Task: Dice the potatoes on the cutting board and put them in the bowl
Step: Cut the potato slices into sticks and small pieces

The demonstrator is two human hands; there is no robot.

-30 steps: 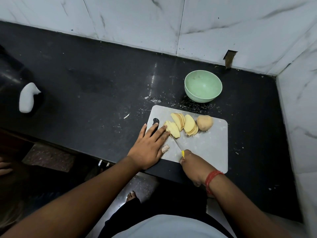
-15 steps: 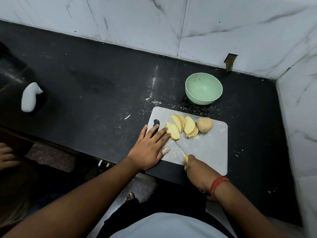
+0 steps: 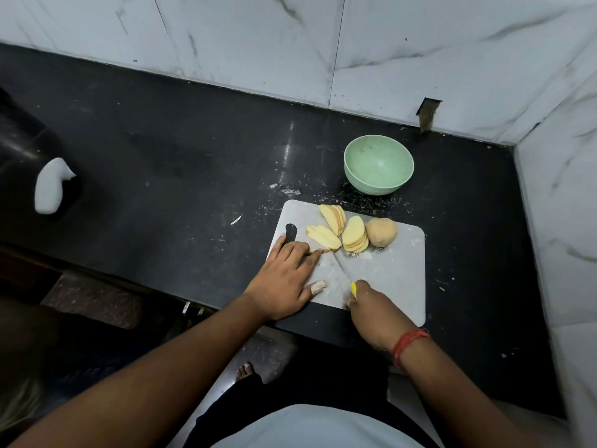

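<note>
A grey cutting board [image 3: 397, 279] lies on the black counter. On it are three fanned piles of pale potato slices [image 3: 354, 235] and an unpeeled potato end [image 3: 382, 232] at their right. My left hand [image 3: 284, 279] rests flat on the board's left part, its fingertips pressing a thin potato strip [image 3: 318, 251]. My right hand [image 3: 371, 310] grips a yellow-handled knife [image 3: 345, 274] whose blade points up-left toward that strip. The green bowl [image 3: 378, 163] stands just behind the board, with nothing in it.
White marble walls close the counter at the back and right. A white rounded object [image 3: 51, 185] sits at the far left. Crumbs and a small scrap [image 3: 235, 219] lie on the black counter [image 3: 193, 156] left of the board. The counter's front edge runs under my wrists.
My left hand has drawn back from the slice pile, and a thin strip now lies under its fingertips. My right hand and the knife have pulled back toward the board's near edge.
</note>
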